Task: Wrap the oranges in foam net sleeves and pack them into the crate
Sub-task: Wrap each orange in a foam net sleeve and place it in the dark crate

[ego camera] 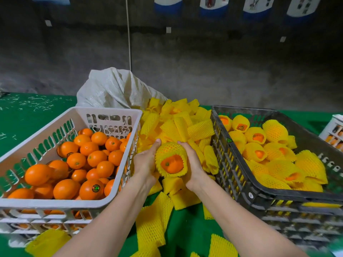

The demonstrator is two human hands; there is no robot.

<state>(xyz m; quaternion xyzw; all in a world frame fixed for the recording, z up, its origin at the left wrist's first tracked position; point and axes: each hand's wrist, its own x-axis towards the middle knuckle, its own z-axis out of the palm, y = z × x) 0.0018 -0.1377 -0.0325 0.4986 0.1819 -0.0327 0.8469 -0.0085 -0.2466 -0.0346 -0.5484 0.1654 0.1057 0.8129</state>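
We grip one orange (172,165) between our two hands, left hand (144,162) and right hand (193,164) both curled round its yellow net sleeve (169,148), whose open end shows the fruit. It sits above the green table (27,112) between two crates: white crate (55,203) on our left with bare oranges, black crate (278,193) on our right with wrapped ones. Beyond lie heaped loose sleeves (178,119), one pale sack (115,88) and a grey wall (204,62).
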